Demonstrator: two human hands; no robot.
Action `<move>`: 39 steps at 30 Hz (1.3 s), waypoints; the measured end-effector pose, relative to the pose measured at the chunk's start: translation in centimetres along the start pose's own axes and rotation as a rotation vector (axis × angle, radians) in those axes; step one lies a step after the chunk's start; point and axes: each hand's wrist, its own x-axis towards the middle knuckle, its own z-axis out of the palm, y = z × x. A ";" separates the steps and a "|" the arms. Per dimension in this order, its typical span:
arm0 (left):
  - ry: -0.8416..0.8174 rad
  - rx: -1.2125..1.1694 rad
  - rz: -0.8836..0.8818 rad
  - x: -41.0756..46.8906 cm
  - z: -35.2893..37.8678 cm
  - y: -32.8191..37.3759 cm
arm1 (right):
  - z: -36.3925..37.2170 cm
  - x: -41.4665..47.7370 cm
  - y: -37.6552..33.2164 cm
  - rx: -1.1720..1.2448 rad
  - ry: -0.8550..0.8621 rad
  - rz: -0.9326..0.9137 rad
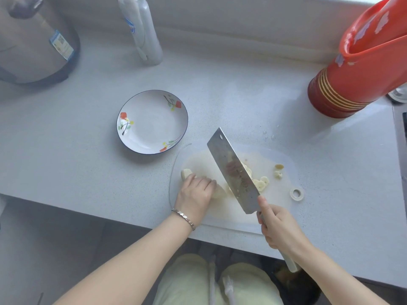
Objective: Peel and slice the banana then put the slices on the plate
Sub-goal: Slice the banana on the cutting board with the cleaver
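Right hand [279, 227] grips rectangular steel cleaver [233, 170] over banana [186, 173].

A pale speckled countertop [66, 161] meets a white wall [242, 9] at the back, grey floor [44, 249] below.

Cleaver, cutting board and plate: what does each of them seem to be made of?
The cleaver blade looks like steel: grey, shiny, with a dim reflection on its face. The cutting board seems to be thin translucent plastic, matte; the grey counter shows through it. The plate is probably glazed ceramic: glossy white, painted flowers, a dark rim line.
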 end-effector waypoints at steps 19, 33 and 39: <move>0.148 -0.026 0.082 -0.4 -0.4 0.6 | -0.8 -2.2 -1.1 -0.384 0.047 -0.111; 0.178 -0.033 0.103 -0.2 -0.5 0.5 | -0.9 -2.2 -1.1 -0.370 0.053 -0.091; 0.160 -0.034 0.104 0.0 -0.7 0.7 | -0.7 -1.2 -0.5 -0.423 0.063 -0.075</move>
